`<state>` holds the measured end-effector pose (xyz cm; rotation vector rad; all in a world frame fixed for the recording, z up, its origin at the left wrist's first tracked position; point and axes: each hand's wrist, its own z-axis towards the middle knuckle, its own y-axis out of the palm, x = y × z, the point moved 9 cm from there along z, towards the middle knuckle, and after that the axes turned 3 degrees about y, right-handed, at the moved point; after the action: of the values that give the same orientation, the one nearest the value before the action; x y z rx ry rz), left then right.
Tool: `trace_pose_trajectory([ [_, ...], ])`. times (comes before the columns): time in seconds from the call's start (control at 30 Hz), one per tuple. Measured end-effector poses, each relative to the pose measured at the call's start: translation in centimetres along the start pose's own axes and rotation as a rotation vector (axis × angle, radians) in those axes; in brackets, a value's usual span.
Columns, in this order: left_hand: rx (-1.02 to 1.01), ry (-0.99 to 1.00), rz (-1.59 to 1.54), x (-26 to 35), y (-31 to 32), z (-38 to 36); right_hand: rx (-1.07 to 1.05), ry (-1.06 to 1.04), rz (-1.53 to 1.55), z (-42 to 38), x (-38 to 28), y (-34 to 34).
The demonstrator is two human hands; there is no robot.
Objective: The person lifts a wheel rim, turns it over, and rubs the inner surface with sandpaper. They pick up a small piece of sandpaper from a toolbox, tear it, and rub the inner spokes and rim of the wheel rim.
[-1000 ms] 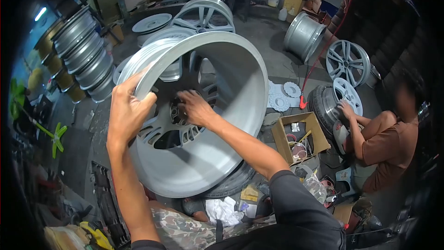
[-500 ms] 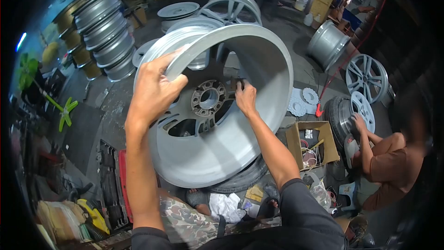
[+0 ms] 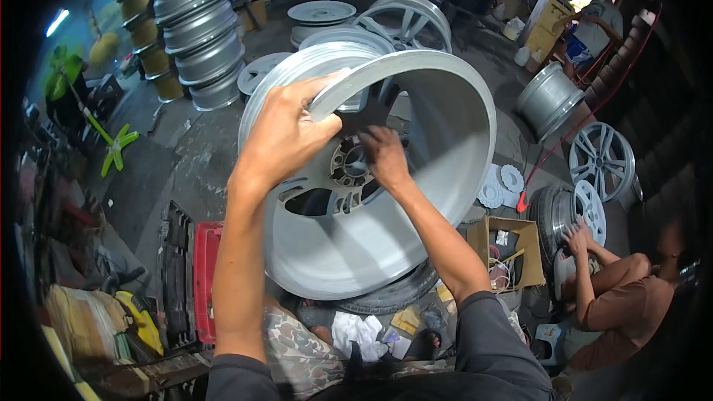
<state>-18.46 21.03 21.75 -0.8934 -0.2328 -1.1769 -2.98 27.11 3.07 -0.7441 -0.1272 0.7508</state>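
A large grey wheel rim (image 3: 356, 260) stands tilted in front of me, its open barrel facing me. My left hand (image 3: 290, 126) is wrapped round the upper left edge of the rim, thumb on the inner side. Inside the barrel, my right hand (image 3: 384, 156) is over the spokes beside the hub (image 3: 347, 171). Its fingers are bent and blurred, and whether they hold anything cannot be made out. Beneath the rim lies a black tyre (image 3: 394, 293).
Silver rims (image 3: 197, 37) are stacked at the left, and more rims (image 3: 408, 18) lie behind. At the right, a seated co-worker (image 3: 624, 297) touches a wheel (image 3: 590, 212). A cardboard box (image 3: 523, 249) and red case (image 3: 206, 282) flank me. Another person (image 3: 594, 30) is farther back.
My right hand has moved left across the spokes towards the hub. The view has shifted, so the rim and surroundings sit farther right. My left hand keeps its hold on the edge.
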Motion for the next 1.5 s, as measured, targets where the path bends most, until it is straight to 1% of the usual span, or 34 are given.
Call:
trace_pose_trajectory([
  [0.03, 0.029, 0.051, -0.031, 0.1, -0.2, -0.1, -0.017, 0.226, 0.072, -0.4, 2.9, 0.2],
  [0.07, 0.032, 0.049, -0.033, 0.2, -0.3, -0.1, -0.033, 0.456, 0.141, -1.5, 5.7, 0.9],
  [0.1, 0.020, 0.039, -0.019, 0.4, -0.3, 0.0, -0.097, 0.553, 0.162, -2.0, 7.1, 2.2],
  [0.13, 0.007, 0.031, -0.005, 0.5, -0.2, 0.1, -0.095, 0.556, 0.157, -2.0, 6.3, 2.4],
  [0.2, -0.005, 0.023, -0.007, 0.4, -0.2, 0.2, 0.069, 0.174, 0.092, -0.7, 0.6, 2.0],
  [0.27, -0.026, 0.021, -0.003, 0.6, -0.1, 0.2, -0.171, -0.223, 0.035, 0.9, -5.2, 3.7],
  [0.3, -0.036, -0.013, 0.035, 0.6, -0.2, 0.2, -0.224, -0.246, -0.026, 1.2, -5.4, 5.0],
  [0.33, -0.043, -0.049, 0.073, 0.4, -0.3, 0.2, -0.220, -0.244, -0.030, 0.9, -3.8, 6.2],
  [0.37, -0.044, -0.047, 0.073, 0.2, -0.3, 0.2, -0.162, -0.196, -0.042, 0.5, -1.0, 7.5],
  [0.4, -0.023, -0.006, 0.064, 0.2, -0.4, 0.0, -0.108, -0.150, -0.051, 0.4, 1.1, 7.8],
  [0.43, -0.001, 0.032, 0.054, 0.3, -0.6, -0.2, -0.277, 0.123, -0.005, 1.8, 2.7, 5.9],
  [0.47, -0.002, 0.025, 0.054, 0.3, -0.6, -0.4, -0.248, 0.317, 0.086, 0.6, 7.1, 6.5],
  [0.5, -0.009, -0.005, 0.041, 0.2, -0.5, -0.4, -0.179, 0.353, 0.045, -0.8, 9.7, 6.2],
  [0.53, -0.016, -0.031, 0.029, 0.1, -0.4, -0.2, 0.101, 0.438, 0.120, -0.3, 8.3, 1.0],
  [0.57, -0.019, -0.027, 0.029, 0.1, -0.3, 0.0, 0.220, 0.510, 0.358, -2.5, 9.7, 1.0],
  [0.63, 0.015, 0.058, 0.033, 0.5, -0.2, 0.3, 0.100, 1.035, 0.280, -10.2, 14.3, 5.4],
  [0.67, 0.018, 0.051, 0.034, 0.5, -0.3, 0.3, 0.093, 1.034, 0.281, -12.1, 14.6, 7.2],
  [0.73, -0.004, -0.013, 0.000, 0.3, -0.1, 0.3, 0.386, 1.035, 0.332, -15.3, 13.5, 8.2],
  [0.77, -0.004, -0.026, 0.005, -0.2, -0.1, 0.3, 0.374, 1.040, 0.340, -16.3, 12.3, 9.3],
  [0.83, 0.017, 0.070, 0.009, 0.1, -0.2, 0.2, 0.446, 1.375, 0.710, -20.3, 9.7, 12.9],
  [0.87, 0.013, 0.067, 0.013, 0.3, -0.4, 0.1, 0.563, 1.406, 0.756, -20.6, 7.3, 13.5],
  [0.93, -0.034, -0.011, 0.038, 0.2, -0.4, 0.1, 0.597, 1.360, 0.441, -23.2, 6.9, 17.6],
  [0.97, -0.042, -0.010, 0.041, 0.2, -0.3, 0.0, 0.600, 1.366, 0.445, -22.1, 5.0, 17.4],
  [1.03, -0.017, 0.019, 0.033, 0.5, -0.2, -0.1, 0.548, 1.459, 0.360, -19.9, 1.0, 15.2],
  [1.07, -0.022, 0.025, 0.025, 0.7, -0.1, 0.0, 0.484, 1.564, 0.483, -21.4, 1.0, 18.8],
  [1.1, -0.025, 0.014, 0.049, 0.7, 0.0, 0.0, 0.519, 1.632, 0.575, -19.3, -2.3, 16.8],
  [1.13, -0.027, 0.002, 0.072, 0.8, 0.0, -0.1, 0.393, 1.556, 0.341, -20.0, -2.1, 20.4],
  [1.17, -0.056, -0.044, 0.084, 0.5, 0.1, -0.1, 0.492, 1.608, 0.606, -17.2, -5.1, 17.8],
  [1.2, -0.060, -0.037, 0.084, 0.5, 0.3, -0.1, 0.501, 1.608, 0.608, -15.8, -6.2, 17.4],
  [1.27, -0.009, 0.045, 0.047, 0.8, 0.1, -0.2, 0.594, 1.442, 1.368, -11.9, -8.6, 20.1],
  [1.3, -0.009, 0.040, 0.050, 0.8, 0.0, -0.4, 0.589, 1.447, 1.370, -11.3, -9.3, 18.5],
  [1.37, -0.026, 0.010, 0.017, 0.7, 0.1, -0.6, 0.347, 1.187, 1.217, -8.7, -8.9, 12.9],
  [1.43, -0.024, 0.010, 0.015, 0.8, -0.1, -0.6, 0.198, 1.179, 0.981, -10.8, -6.1, 9.8],
  [1.5, -0.020, 0.004, 0.011, 0.6, 0.1, -0.5, 0.229, 1.128, 0.759, -14.1, -2.7, 7.0],
])
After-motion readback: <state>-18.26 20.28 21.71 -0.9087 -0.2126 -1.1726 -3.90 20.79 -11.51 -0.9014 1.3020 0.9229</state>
